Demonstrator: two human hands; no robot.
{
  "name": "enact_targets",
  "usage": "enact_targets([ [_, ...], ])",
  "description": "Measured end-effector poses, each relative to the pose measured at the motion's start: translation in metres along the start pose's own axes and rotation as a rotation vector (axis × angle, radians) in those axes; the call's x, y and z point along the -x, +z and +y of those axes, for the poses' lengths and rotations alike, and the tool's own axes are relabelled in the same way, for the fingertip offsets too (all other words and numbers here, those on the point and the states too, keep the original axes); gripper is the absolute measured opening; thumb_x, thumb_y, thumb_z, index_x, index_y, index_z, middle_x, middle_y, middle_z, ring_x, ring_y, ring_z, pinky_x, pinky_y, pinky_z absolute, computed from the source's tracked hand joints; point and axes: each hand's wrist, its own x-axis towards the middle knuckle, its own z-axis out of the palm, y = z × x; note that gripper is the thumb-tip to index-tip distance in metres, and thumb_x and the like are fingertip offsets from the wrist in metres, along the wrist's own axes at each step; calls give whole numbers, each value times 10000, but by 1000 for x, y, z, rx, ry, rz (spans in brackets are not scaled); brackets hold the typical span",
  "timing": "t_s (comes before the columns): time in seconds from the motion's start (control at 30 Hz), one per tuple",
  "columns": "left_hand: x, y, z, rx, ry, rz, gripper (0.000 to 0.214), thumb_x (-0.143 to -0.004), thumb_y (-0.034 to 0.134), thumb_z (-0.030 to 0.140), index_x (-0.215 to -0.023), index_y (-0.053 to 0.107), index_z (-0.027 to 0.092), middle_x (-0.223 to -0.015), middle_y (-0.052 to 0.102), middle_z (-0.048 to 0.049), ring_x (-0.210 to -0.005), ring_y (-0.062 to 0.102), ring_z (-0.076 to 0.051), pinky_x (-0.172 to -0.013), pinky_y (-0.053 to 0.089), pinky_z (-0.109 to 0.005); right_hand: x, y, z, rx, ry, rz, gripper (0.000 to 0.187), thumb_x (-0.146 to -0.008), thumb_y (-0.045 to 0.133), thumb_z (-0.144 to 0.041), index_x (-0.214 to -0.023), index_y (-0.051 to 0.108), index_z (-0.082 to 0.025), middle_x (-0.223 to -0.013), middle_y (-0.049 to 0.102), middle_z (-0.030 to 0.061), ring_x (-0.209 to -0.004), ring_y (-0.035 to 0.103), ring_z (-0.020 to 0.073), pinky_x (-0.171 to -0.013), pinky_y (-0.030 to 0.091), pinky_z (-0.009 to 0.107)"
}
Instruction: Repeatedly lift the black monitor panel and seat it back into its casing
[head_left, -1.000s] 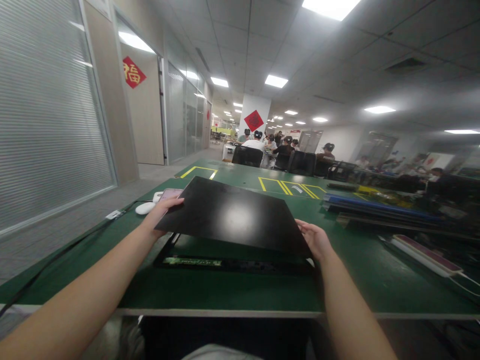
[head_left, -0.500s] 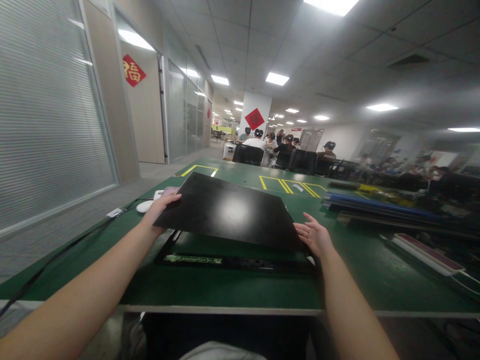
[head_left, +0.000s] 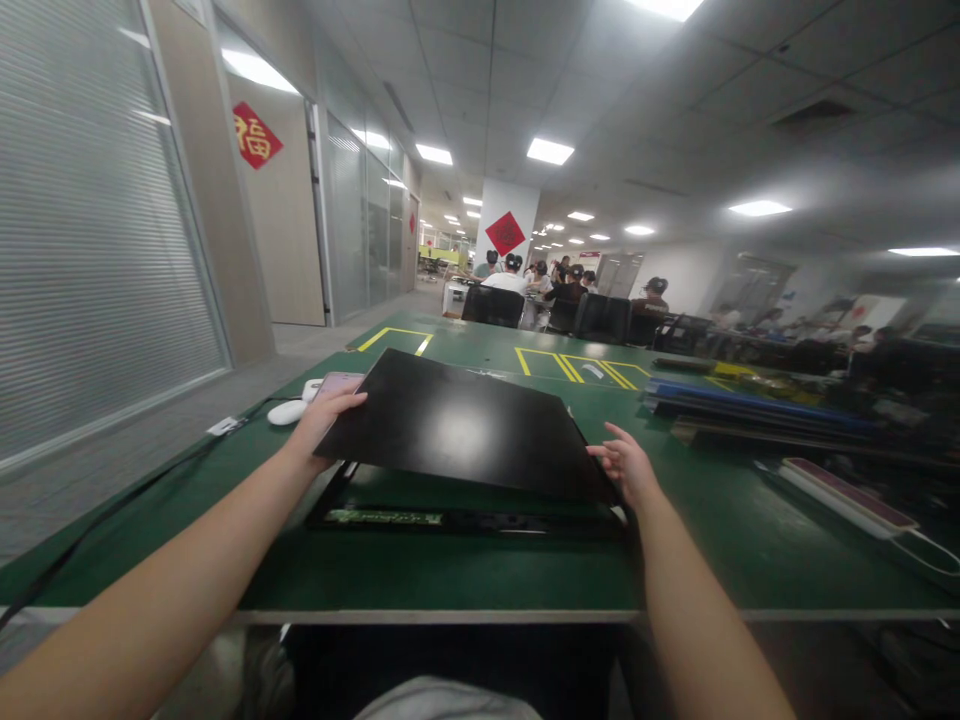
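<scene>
A thin black flat panel (head_left: 457, 425), glossy like a display screen, tilts over the table with its left side raised. My left hand (head_left: 324, 422) is closed on that left edge, thumb on top. At the panel's right edge is my right hand (head_left: 628, 464), fingers spread and fingertips touching or very near the edge. Underneath lies a black rectangular frame (head_left: 525, 524) with a green circuit strip (head_left: 384, 517) along its near side. The panel hides most of the frame's far part.
A green table (head_left: 480, 585) carries yellow tape marks. Left of the panel are a phone (head_left: 341, 383) and a white rounded device (head_left: 287, 412). To the right lie blue strips (head_left: 742, 408) and a white power strip (head_left: 847, 497). People sit at desks beyond.
The view has shifted slightly. My right hand's fingers have curled a little at the panel's edge. The panel stays tilted in my left hand.
</scene>
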Motion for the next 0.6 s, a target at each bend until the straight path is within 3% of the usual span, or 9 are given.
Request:
enact_targets([
  [0.23,0,2,-4,-8,-39,41,386,-529,773,103,-913,740,123,-782,770,-60,-640,717,-211,-598,592,-270,-1,1,3,46,0,70,609,-635,579,-237,-1231,512,-128,-591,686,76,-386,387,89,-358,185,165],
  [0.6,2,2,-6,-124,-82,158,426,-537,766,67,-958,714,114,-697,746,-45,-569,690,-183,-528,557,-232,1,4,2,76,2,132,490,-654,621,-276,-1126,578,-151,-538,654,41,-341,391,91,-352,213,192],
])
